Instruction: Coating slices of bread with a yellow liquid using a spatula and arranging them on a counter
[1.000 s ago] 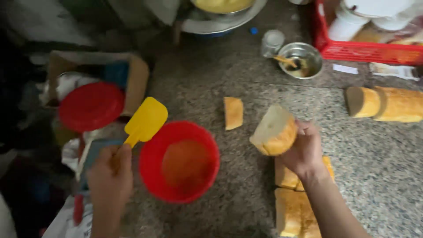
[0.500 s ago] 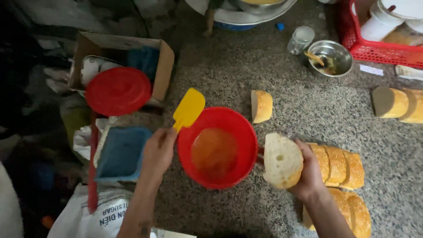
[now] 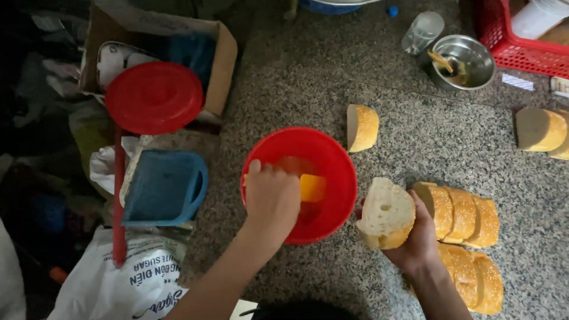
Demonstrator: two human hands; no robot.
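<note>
Overhead, head view: a speckled stone counter (image 3: 474,148) seen from above, both hands low in the picture.
Left hand: the left hand (image 3: 271,198) reaches into the red bowl (image 3: 338,172), fingers closed around the handle of a yellow spatula (image 3: 312,187) whose blade lies in the orange sauce (image 3: 290,166).
Right hand: the right hand (image 3: 415,237) is clamped on a cut bread piece (image 3: 386,213), white crumb turned up, just beside the bowl's right rim.
Bread handling: likely light, soft and easily crushed; best held by the crust at its sides, as it is now.
Spatula handling: probably light with a flexible blade, possibly slick with sauce; hold at the handle.
Nearby: sliced loaves (image 3: 465,213) touching the right hand, a lone bread end (image 3: 362,127) above the bowl, a red lid (image 3: 154,98) and a blue container (image 3: 165,187) to the left.
</note>
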